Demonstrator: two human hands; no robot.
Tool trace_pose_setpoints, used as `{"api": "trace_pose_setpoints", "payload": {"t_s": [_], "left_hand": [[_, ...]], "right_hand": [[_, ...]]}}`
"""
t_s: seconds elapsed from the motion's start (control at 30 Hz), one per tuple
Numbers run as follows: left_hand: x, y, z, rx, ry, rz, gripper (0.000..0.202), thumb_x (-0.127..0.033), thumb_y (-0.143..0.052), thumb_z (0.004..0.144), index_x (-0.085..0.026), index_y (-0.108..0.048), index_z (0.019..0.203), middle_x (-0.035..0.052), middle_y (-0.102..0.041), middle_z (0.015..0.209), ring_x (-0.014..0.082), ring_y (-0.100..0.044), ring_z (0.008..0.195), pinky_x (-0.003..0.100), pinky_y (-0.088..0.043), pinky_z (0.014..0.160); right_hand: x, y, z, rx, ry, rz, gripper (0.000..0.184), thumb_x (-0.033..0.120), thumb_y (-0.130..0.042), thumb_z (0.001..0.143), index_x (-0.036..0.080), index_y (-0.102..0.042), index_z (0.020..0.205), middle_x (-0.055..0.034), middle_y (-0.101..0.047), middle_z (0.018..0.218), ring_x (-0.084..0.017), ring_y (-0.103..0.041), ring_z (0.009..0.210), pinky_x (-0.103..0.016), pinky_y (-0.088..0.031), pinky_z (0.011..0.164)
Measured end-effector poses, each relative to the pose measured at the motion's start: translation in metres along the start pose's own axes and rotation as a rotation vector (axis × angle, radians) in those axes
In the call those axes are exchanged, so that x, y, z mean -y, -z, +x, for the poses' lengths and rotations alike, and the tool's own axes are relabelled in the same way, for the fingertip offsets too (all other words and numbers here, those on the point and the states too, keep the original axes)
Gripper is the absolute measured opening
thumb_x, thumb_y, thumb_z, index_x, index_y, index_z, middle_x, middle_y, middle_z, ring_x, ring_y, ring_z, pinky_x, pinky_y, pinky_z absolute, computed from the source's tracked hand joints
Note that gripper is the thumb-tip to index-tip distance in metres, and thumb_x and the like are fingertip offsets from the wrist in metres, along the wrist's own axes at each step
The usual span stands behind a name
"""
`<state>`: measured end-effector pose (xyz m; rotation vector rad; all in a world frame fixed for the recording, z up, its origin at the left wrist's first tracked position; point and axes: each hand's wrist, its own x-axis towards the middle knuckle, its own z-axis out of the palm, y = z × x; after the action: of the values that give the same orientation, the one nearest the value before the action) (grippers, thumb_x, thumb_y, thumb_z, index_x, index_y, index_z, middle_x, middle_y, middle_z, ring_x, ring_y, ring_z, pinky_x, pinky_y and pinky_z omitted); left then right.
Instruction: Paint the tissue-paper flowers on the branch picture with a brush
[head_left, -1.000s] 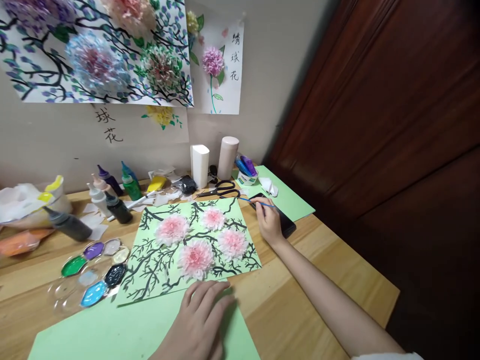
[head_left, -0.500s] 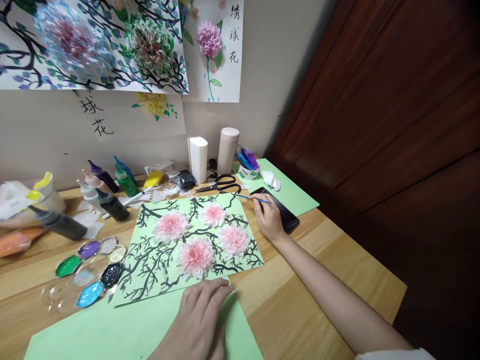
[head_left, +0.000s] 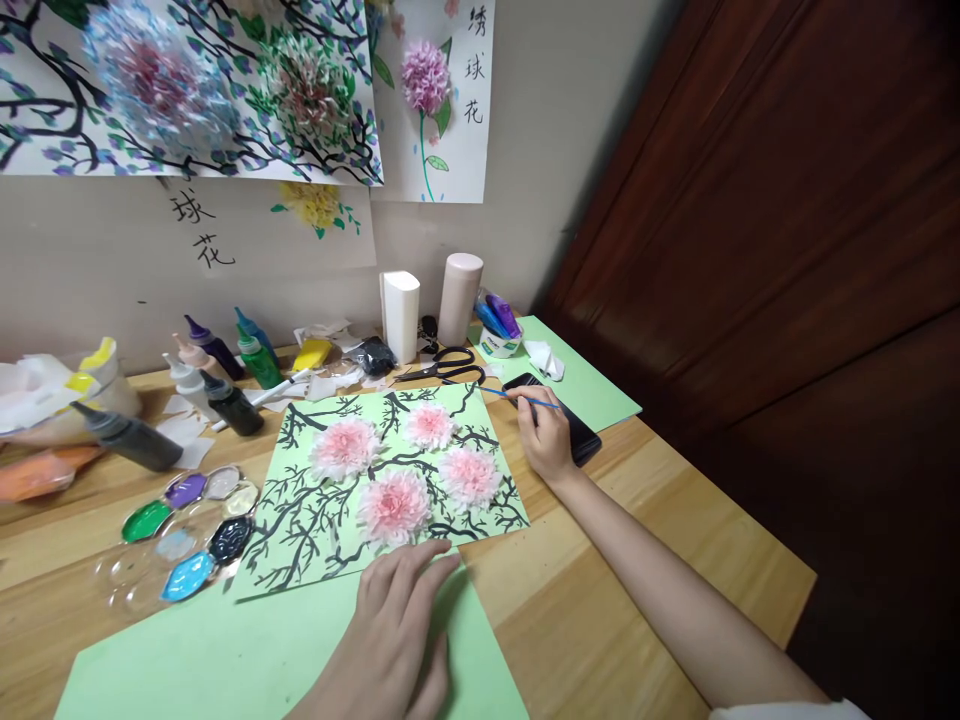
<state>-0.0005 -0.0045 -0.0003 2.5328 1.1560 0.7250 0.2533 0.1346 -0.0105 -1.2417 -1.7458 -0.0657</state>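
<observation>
A thin blue paintbrush (head_left: 534,400) is pinched in my right hand (head_left: 545,440), which is beside the right edge of the picture, close to a dark phone. The brush tip points left, near the picture's upper right corner. The picture (head_left: 300,540) is a light green sheet with black painted branches and several pink-and-white paper flowers, among them a large one (head_left: 395,507) in front. My left hand (head_left: 397,620) lies at the sheet's lower edge, just below that flower, fingers stretched out and holding nothing. Another green sheet (head_left: 225,650) lies beneath it.
At the left sits a clear paint palette (head_left: 161,545) with several colours. Behind it stand paint bottles (head_left: 232,403). Black-handled scissors (head_left: 442,368), a white container (head_left: 400,318) and a pale cylinder (head_left: 460,300) are at the back. The phone (head_left: 581,435) lies right. Flower pictures (head_left: 427,120) hang on the wall.
The view has shifted slightly. My right hand has moved a little to the right with the paintbrush, its tip now slightly farther from the sheet's corner. My left hand stays at the lower edge.
</observation>
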Motion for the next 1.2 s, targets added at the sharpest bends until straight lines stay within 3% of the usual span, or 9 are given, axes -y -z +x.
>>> {"api": "trace_pose_setpoints", "payload": {"t_s": [0.27,0.43,0.63,0.73,0.9,1.07,1.2], "left_hand": [[0.001,-0.001,-0.001,-0.018,-0.014,0.098,0.064,-0.006,-0.04,0.08,-0.02,-0.029,0.142,0.0031,-0.037,0.146,0.0224,-0.029,0.131,0.035,-0.028,0.105],[0.009,0.004,0.003,-0.015,-0.051,0.153,0.064,-0.009,-0.043,0.081,-0.017,-0.028,0.143,0.0046,-0.036,0.147,0.0231,-0.029,0.131,0.036,-0.026,0.105],[0.006,0.022,0.047,-0.116,0.004,0.179,0.037,-0.014,-0.039,0.089,-0.017,-0.047,0.125,0.0077,-0.054,0.129,0.0241,-0.039,0.121,0.04,-0.029,0.101],[-0.001,0.024,0.078,-0.101,-0.075,0.201,0.03,-0.017,-0.036,0.091,-0.015,-0.053,0.116,0.0077,-0.059,0.12,0.0237,-0.044,0.114,0.041,-0.03,0.099],[0.002,0.006,0.131,0.14,-0.072,0.333,0.034,-0.027,-0.03,0.095,-0.013,-0.06,0.099,0.0104,-0.064,0.1,0.0247,-0.051,0.1,0.04,-0.036,0.091],[0.01,-0.023,0.167,0.14,-0.003,0.394,0.038,-0.034,-0.032,0.096,-0.008,-0.056,0.11,0.015,-0.063,0.105,0.028,-0.05,0.105,0.041,-0.037,0.087],[0.005,-0.038,0.174,0.146,0.022,0.436,0.037,-0.034,-0.034,0.095,-0.008,-0.059,0.101,0.0154,-0.063,0.099,0.0289,-0.05,0.1,0.041,-0.037,0.083]], "right_hand": [[-0.004,-0.006,0.001,0.017,0.036,0.014,0.02,0.02,-0.039,0.093,0.023,-0.058,0.099,-0.0058,-0.065,0.093,-0.02,-0.059,0.092,-0.036,-0.047,0.083],[-0.004,-0.007,0.001,0.02,0.031,0.02,0.019,0.021,-0.039,0.093,0.022,-0.058,0.098,-0.0061,-0.065,0.093,-0.02,-0.059,0.091,-0.036,-0.048,0.082],[-0.004,-0.007,0.001,0.008,0.03,0.046,0.021,0.022,-0.038,0.093,0.022,-0.058,0.098,-0.006,-0.066,0.093,-0.021,-0.059,0.093,-0.037,-0.048,0.083],[-0.005,-0.008,0.001,-0.013,0.01,0.053,0.022,0.023,-0.037,0.094,0.022,-0.058,0.099,-0.0064,-0.066,0.093,-0.021,-0.059,0.092,-0.038,-0.048,0.083],[-0.007,-0.008,0.002,-0.076,-0.02,0.067,0.021,0.023,-0.036,0.094,0.021,-0.056,0.099,-0.0069,-0.065,0.095,-0.02,-0.059,0.092,-0.038,-0.048,0.084],[-0.008,-0.007,0.003,-0.134,-0.041,0.094,0.022,0.022,-0.034,0.094,0.021,-0.055,0.099,-0.0079,-0.064,0.094,-0.02,-0.058,0.092,-0.039,-0.048,0.084],[-0.01,-0.008,0.004,-0.117,-0.041,0.119,0.022,0.022,-0.034,0.094,0.021,-0.055,0.098,-0.0074,-0.064,0.093,-0.021,-0.058,0.091,-0.038,-0.048,0.083]]}}
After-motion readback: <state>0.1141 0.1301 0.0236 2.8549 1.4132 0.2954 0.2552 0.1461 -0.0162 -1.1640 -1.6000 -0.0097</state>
